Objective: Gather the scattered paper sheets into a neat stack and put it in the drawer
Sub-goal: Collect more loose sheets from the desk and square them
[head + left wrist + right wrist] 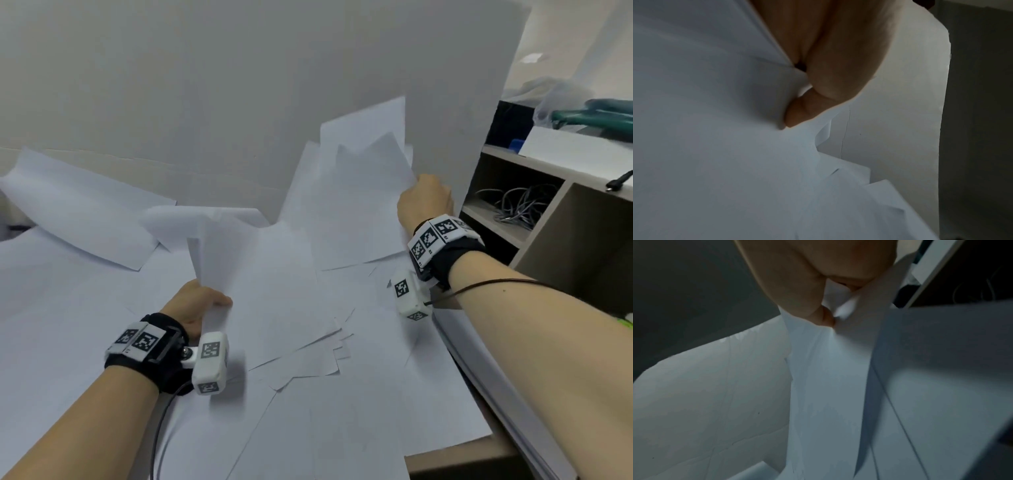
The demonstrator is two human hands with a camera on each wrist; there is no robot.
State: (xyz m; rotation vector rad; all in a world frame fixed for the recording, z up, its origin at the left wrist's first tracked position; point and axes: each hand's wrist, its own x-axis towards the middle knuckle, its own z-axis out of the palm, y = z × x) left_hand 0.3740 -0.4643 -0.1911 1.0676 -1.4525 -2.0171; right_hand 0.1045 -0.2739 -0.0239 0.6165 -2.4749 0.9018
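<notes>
Fingers of both hands hidden behind held paper sheets (356, 205).

Matt white paper sheets (281, 308); matt wood-look shelf (555, 219)

No words, brand names or numbers can be read anywhere. The only printed signs are black-and-white square code patterns — several on the white band (434, 240) of the right wrist and on the white camera box (408, 295) below it, and more on the left wrist's band (141, 341) and its box (209, 362). They carry no letters. The paper sheets (291, 308) are blank on every side that shows — in the wrist views too.
</notes>
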